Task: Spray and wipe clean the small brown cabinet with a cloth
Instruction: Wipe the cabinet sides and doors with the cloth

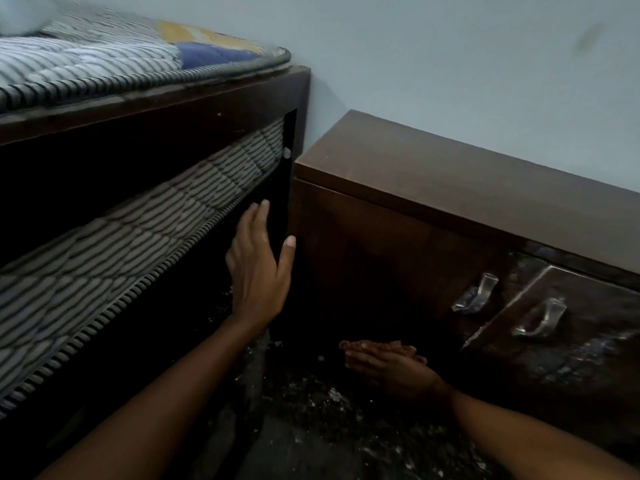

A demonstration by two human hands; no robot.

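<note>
The small brown cabinet stands against the pale wall at the right, its flat top bare and its side panel facing me. Two metal handles sit on its dark front at the right. My left hand is raised with fingers spread, at the dark gap between the bed frame and the cabinet's side, holding nothing. My right hand is low near the floor beside the cabinet, palm flat and fingers extended, with nothing in it. No cloth or spray bottle is in view.
A dark wooden bed frame with a striped mattress on top and a second striped mattress below fills the left. The speckled dark floor lies between bed and cabinet. The gap there is narrow.
</note>
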